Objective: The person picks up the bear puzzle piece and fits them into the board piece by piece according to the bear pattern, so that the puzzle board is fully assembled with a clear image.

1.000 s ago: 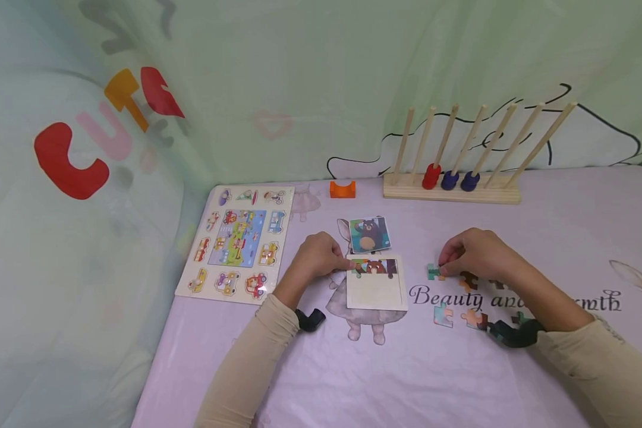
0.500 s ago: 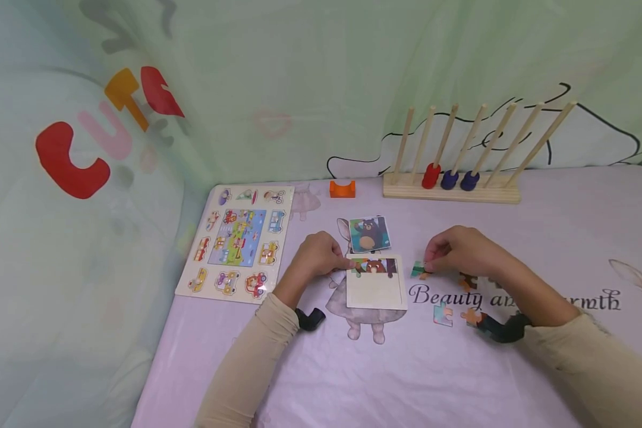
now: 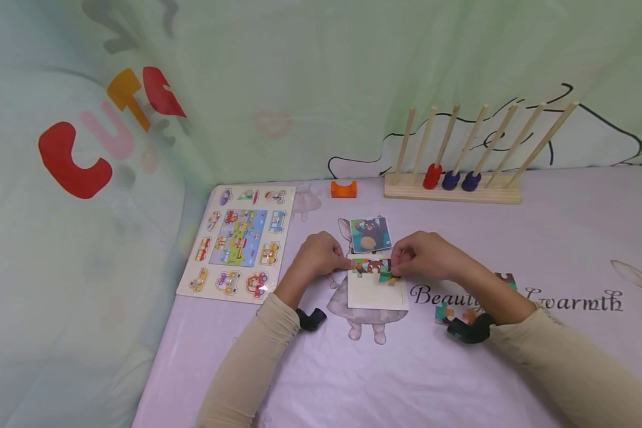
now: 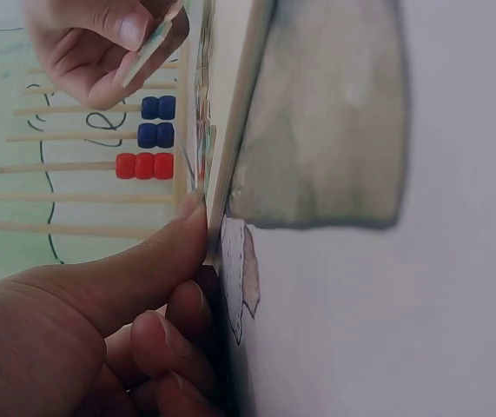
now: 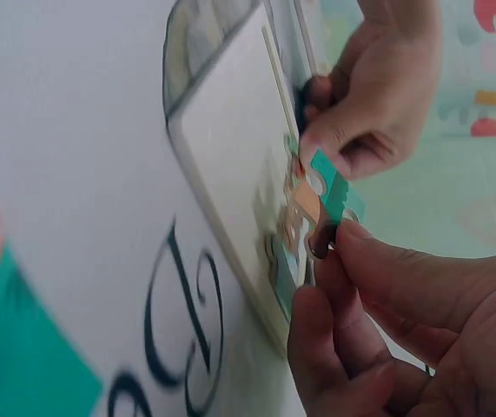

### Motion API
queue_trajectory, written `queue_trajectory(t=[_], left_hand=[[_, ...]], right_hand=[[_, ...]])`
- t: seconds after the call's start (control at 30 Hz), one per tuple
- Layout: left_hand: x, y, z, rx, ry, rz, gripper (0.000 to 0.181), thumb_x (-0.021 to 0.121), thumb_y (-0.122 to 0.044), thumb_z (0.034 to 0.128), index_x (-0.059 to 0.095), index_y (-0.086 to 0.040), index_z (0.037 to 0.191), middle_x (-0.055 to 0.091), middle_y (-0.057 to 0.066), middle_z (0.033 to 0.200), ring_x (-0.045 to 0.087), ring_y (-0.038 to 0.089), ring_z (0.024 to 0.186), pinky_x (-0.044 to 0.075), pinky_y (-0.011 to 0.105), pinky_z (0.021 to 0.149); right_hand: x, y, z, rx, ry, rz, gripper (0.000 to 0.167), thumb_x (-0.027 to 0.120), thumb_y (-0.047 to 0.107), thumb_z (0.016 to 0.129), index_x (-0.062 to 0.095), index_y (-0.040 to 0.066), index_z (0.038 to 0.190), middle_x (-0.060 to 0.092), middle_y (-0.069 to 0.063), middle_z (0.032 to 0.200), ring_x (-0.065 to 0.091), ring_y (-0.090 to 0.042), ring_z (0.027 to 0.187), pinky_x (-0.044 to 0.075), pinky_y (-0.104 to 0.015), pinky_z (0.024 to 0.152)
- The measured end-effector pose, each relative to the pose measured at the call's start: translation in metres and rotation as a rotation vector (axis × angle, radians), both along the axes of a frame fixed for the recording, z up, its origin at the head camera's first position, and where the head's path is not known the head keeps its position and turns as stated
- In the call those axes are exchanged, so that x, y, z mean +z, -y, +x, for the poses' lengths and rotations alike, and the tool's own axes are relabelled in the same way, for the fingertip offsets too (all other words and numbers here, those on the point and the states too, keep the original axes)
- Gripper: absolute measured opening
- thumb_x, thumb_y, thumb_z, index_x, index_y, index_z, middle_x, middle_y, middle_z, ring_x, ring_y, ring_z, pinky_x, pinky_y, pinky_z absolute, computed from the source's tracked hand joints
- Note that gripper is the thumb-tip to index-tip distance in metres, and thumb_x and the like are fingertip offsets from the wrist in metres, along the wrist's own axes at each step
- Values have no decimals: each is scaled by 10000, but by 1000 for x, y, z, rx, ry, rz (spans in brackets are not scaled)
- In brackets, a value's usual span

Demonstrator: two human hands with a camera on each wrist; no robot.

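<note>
Pinching a small jigsaw piece (image 5: 330, 187) between thumb and fingertips, the right hand (image 3: 428, 255) is near the centre of the head view, its grip narrowed to the piece's thickness. The piece, teal with orange and brown parts, is tilted and raised above the upper right of the pale puzzle tray (image 3: 377, 295). The left hand (image 3: 319, 254) pinches the tray's left edge near its upper corner, thumb on top, its grip nearly closed on the rim. Fitted pieces showing a bear's face (image 3: 374, 267) lie along the tray's top; the lower part is bare. Just above the tray lies a bear picture card (image 3: 371, 235). Right of centre, loose pieces (image 3: 441, 314) lie on the lilac cloth (image 3: 326, 386), partly hidden by the right arm. A vehicle puzzle board (image 3: 238, 238) lies left of centre, an orange block (image 3: 343, 190) at upper centre, and a wooden peg rack (image 3: 396, 189) with red and blue beads (image 3: 451, 180) at upper right.
</note>
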State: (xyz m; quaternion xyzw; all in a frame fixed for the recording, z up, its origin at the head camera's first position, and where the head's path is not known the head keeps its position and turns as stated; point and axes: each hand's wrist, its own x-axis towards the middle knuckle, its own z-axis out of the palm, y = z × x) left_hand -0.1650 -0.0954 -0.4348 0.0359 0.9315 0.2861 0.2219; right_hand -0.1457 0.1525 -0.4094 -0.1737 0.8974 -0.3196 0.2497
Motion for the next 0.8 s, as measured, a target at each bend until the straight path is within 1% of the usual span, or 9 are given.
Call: queue_trajectory(t=[0.2,0.37,0.5,0.63,0.8], left_hand=[[1,0,0,-1,5,16,372,882,-386,795,677,-131,620,506,-26,492,496,113,480,333,253,482],[0,0,-1,-4,2,8,380,886,-391,790,669,-135,611,502,-28,487,496,110,477,324,250,477],[0,1,-1,-3,5,4,383,887,-395,788,666,-135,613,501,-30,491,494,109,479,323,250,477],[0,1,-1,-4,8,1,372,882,-389,795,672,-136,622,504,-29,501,496,111,488,329,248,479],[0,1,-2,-14,3,-2,371,879,-389,798,676,-135,622,507,-32,501,497,111,492,335,247,480]], right_hand=[[-3,16,2,3,3,-48,58,773,164,898,727,136,877,587,5,690,514,-170,713,384,-322,656],[-4,26,2,10,3,-70,50,761,156,908,731,123,886,588,6,685,512,-164,700,387,-309,638],[-6,33,1,4,20,-80,29,759,131,904,741,108,905,631,3,710,534,-163,713,416,-300,643],[-8,38,1,-5,36,-92,43,764,92,885,744,84,923,685,-5,759,567,-158,737,456,-298,664],[-9,42,1,-10,36,-97,48,767,84,878,753,87,923,705,-2,773,577,-153,739,461,-298,666]])
